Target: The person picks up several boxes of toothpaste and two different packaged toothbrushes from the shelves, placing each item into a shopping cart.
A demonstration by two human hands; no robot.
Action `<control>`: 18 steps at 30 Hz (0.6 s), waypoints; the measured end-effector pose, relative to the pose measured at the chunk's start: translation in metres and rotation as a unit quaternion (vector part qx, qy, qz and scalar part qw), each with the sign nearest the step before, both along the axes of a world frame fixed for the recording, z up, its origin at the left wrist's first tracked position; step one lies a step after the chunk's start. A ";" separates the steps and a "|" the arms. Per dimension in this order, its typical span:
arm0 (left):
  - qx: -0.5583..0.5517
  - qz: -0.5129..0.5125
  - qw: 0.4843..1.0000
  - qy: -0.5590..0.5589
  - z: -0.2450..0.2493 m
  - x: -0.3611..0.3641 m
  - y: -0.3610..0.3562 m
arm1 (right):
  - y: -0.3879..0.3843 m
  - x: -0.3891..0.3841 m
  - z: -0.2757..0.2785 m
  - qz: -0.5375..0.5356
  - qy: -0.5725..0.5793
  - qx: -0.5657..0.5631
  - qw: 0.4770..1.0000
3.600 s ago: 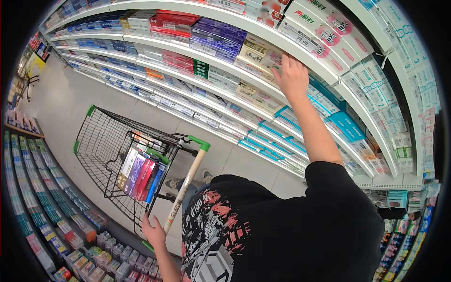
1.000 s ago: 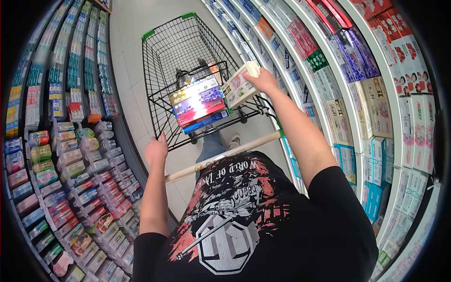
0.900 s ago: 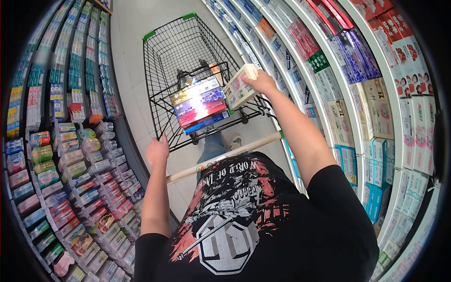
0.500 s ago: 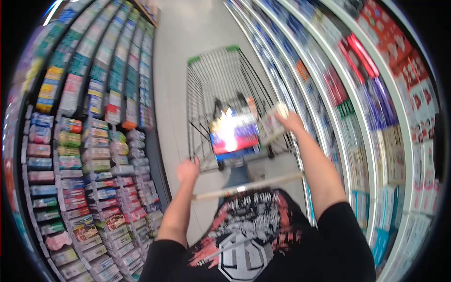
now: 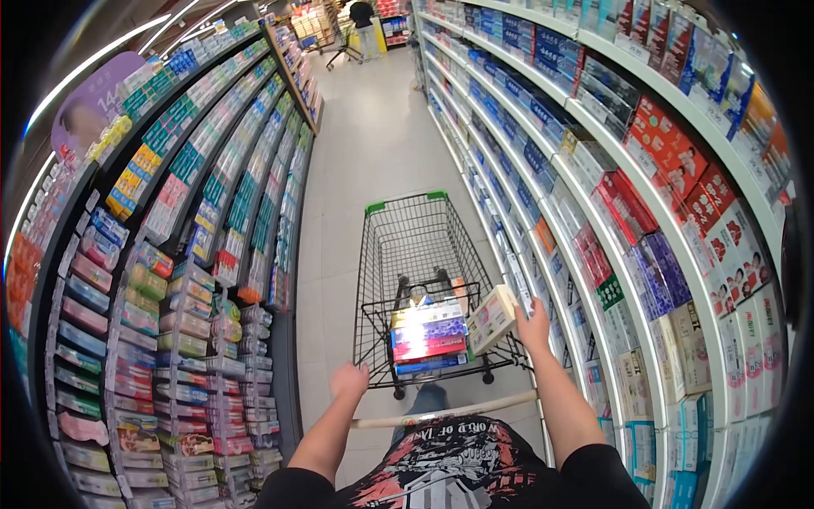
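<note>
My right hand grips a cream-coloured box by its right side, tilted beside the cart's rear. A stack of several boxes, white, purple, red and blue, sits at the near end of the shopping cart, just left of the held box. Glare washes out part of the stack. Closed at the near left corner of the cart is my left hand, its fingers partly hidden against the frame. The pale push handle crosses in front of my torso.
Shelves of packaged goods line the left side of the aisle. Taller shelves of boxes run close along the right. The tiled floor stretches ahead, and a person stands at the far end near another cart.
The view has tilted upward and sharpened, so more of the aisle shows. Cart, hands and boxes sit lower in view. The cream box stays in my right hand beside the stack.
</note>
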State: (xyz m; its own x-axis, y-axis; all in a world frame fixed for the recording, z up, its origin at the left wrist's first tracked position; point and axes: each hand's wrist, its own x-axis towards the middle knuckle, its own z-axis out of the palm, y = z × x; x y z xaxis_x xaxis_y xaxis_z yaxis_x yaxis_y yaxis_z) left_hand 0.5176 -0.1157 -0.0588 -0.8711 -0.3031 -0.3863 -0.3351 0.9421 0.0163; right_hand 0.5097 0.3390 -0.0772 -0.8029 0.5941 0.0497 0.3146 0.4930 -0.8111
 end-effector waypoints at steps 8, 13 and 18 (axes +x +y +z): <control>-0.020 0.002 1.000 0.004 -0.001 0.000 -0.003 | 0.035 0.141 0.059 -0.093 0.128 0.115 0.981; -0.020 -0.051 0.998 0.013 0.012 0.005 0.006 | 0.080 0.237 0.094 -0.160 0.129 0.294 0.934; -0.062 -0.127 0.990 0.010 -0.007 0.000 -0.004 | 0.120 0.318 0.134 -0.228 0.069 0.433 0.869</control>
State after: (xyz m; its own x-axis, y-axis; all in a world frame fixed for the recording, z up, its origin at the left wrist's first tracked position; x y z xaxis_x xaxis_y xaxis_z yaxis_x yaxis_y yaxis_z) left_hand 0.5173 -0.1200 -0.0660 -0.9321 -0.1176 -0.3427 -0.0882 0.9911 -0.1001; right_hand 0.8272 0.4595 0.0565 -0.4442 0.5407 0.7144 0.5667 0.7872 -0.2434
